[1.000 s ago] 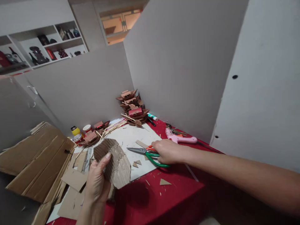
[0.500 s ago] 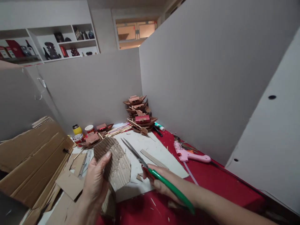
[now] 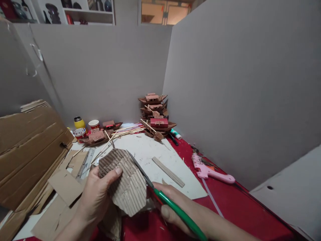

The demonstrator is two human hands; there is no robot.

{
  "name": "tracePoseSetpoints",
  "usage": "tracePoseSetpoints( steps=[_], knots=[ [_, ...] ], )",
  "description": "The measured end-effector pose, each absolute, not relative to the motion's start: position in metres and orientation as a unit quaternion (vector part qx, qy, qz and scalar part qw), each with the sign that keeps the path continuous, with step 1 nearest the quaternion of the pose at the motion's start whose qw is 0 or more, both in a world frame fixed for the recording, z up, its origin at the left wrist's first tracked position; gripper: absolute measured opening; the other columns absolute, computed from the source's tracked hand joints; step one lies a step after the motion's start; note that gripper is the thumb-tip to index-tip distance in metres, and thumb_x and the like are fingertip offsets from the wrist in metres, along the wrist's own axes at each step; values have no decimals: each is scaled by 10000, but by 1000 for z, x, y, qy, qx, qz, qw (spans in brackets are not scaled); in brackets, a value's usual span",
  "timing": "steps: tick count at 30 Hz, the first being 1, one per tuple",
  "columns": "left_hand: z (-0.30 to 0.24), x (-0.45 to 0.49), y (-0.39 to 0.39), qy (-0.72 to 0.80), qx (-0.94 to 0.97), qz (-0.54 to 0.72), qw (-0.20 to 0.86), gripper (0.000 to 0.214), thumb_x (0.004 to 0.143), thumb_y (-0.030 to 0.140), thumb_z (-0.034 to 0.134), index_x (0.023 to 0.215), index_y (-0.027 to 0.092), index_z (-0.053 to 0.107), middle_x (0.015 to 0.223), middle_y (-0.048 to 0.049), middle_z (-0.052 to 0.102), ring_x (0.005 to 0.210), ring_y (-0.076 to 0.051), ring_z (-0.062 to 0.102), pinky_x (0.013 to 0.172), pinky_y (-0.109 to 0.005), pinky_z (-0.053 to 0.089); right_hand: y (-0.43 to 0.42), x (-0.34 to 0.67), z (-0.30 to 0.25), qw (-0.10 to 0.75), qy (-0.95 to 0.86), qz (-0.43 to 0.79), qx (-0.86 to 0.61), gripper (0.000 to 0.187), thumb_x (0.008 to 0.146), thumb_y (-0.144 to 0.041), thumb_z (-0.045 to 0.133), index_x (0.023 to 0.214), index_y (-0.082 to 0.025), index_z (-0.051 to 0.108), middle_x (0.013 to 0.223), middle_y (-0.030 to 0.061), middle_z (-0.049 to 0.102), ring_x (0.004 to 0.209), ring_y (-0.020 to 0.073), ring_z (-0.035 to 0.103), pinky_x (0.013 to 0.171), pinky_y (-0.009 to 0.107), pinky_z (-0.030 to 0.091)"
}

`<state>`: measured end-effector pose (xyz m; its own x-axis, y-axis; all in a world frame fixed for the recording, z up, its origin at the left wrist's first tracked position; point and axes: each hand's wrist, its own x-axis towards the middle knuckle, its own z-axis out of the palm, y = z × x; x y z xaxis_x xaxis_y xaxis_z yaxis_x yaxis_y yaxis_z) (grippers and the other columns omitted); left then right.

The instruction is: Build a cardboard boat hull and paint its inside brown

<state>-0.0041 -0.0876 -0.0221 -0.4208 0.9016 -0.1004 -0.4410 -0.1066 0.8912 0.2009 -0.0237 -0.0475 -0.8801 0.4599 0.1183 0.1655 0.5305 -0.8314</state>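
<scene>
A piece of corrugated cardboard [image 3: 129, 187] with cut, angled edges is pinched in my left hand [image 3: 94, 194], thumb on its ribbed face. My right hand [image 3: 175, 207] grips green-handled scissors [image 3: 173, 204]. Their blades lie along the cardboard's right edge, pointing up and left; whether they are cutting into it I cannot tell. Below my left hand, another brown piece [image 3: 111, 222] is partly hidden. On the white sheet [image 3: 195, 190], a narrow corrugated strip [image 3: 168, 171] rests right of the blades.
Model boats [image 3: 156, 117] are stacked in the far corner, with thin sticks [image 3: 127, 131] beside them. A pink glue gun [image 3: 209, 172] lies on the red cloth [image 3: 245, 207] at right. Large folded cardboard [image 3: 32, 150] stands at left, near paper cups [image 3: 79, 134] and a yellow jar [image 3: 79, 123].
The scissors have come to the cardboard's right edge from a short distance away. The cardboard has turned slightly and sits a little lower. My view has tilted down.
</scene>
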Motion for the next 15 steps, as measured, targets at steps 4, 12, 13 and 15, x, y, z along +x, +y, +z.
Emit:
tracePoseSetpoints(
  steps=[4, 12, 13, 15],
  knots=[
    [-28, -9, -89, 483, 254, 686, 481, 214, 641, 260, 793, 808, 153, 714, 704, -40, 708, 584, -174, 651, 560, -276, 547, -22, 197, -55, 152, -867, 433, -194, 660, 810, -769, 273, 895, -165, 523, 726, 18, 524, 643, 146, 429, 644, 257, 400],
    [-35, -10, -86, 493, 274, 677, 473, 229, 629, 283, 801, 789, 147, 709, 715, -44, 704, 592, -155, 632, 560, -249, 529, -25, 194, -57, 154, -838, 493, -176, 580, 825, -728, 339, 848, -170, 494, 727, 2, 457, 653, 137, 389, 626, 250, 369],
    [-36, -10, -85, 492, 274, 675, 476, 230, 628, 283, 801, 789, 147, 709, 716, -46, 705, 590, -157, 631, 562, -254, 530, -25, 193, -57, 157, -829, 510, -168, 561, 827, -718, 351, 828, -172, 481, 724, -2, 435, 651, 134, 377, 618, 248, 359],
    [-38, -9, -84, 491, 274, 672, 482, 236, 626, 281, 800, 799, 148, 710, 729, -54, 708, 600, -167, 637, 575, -269, 534, -26, 193, -61, 173, -812, 536, -152, 529, 828, -699, 382, 781, -177, 453, 703, -13, 385, 635, 126, 345, 587, 243, 330]
  ],
)
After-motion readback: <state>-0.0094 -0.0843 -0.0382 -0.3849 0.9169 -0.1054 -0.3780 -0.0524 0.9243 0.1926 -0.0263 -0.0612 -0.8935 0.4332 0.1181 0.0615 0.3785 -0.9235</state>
